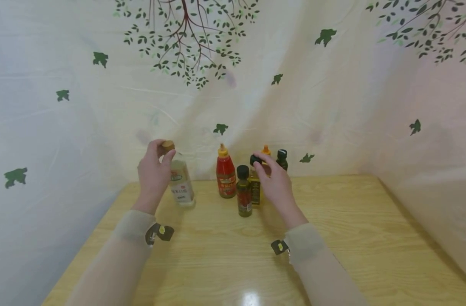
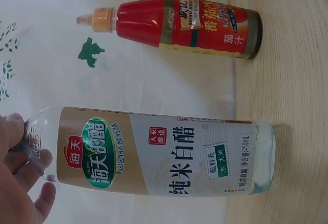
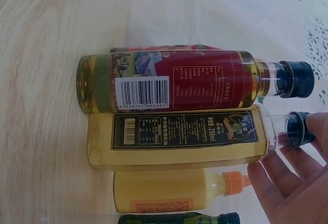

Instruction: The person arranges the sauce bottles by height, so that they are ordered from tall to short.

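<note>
My left hand (image 1: 155,172) grips the neck and tan cap of a clear white rice vinegar bottle (image 2: 169,155), labelled in beige and white. Whether its base touches the table cannot be told. My right hand (image 1: 274,180) pinches the black cap of a square oil bottle (image 3: 179,139) with a dark label, upright on the table. Close against that one stands a round oil bottle (image 3: 174,80) with a red label and black cap. Between the hands is a red ketchup bottle (image 1: 226,176) with a yellow nozzle top, touched by neither hand.
Behind my right hand stand a yellow squeeze bottle (image 3: 164,190) with an orange tip and a dark green bottle (image 1: 282,158), both partly hidden. All are on a light wood table (image 1: 217,263). A white cloth (image 1: 332,106) with printed leaves hangs right behind it.
</note>
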Motion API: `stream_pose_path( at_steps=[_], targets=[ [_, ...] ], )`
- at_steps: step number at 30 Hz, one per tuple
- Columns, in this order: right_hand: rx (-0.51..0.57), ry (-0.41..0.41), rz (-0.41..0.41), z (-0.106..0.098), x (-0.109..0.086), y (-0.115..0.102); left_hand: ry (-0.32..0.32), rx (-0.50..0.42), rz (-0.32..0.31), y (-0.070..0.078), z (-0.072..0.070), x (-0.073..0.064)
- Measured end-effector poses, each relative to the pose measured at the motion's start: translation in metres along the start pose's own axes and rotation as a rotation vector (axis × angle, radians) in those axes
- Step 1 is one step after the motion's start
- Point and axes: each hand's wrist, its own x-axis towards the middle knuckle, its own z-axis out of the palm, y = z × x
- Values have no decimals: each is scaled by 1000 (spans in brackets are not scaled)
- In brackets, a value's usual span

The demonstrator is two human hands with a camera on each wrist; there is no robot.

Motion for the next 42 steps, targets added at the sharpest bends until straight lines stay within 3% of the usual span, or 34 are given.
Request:
stream_pose_path(
  at_steps=[7,13,28,42],
  targets=[
    [6,1,-7,1,1,1,-8,-10,-37,-10,0,4],
    [1,4,15,0,1,1,-24,-10,-20,-16,1,8],
    [-1,-7,25,0,1,-1,-57,10,-58,-23,2,14],
    [7,-11,7,0,2,0,-55,10,-48,-29,6,15]
  ],
)
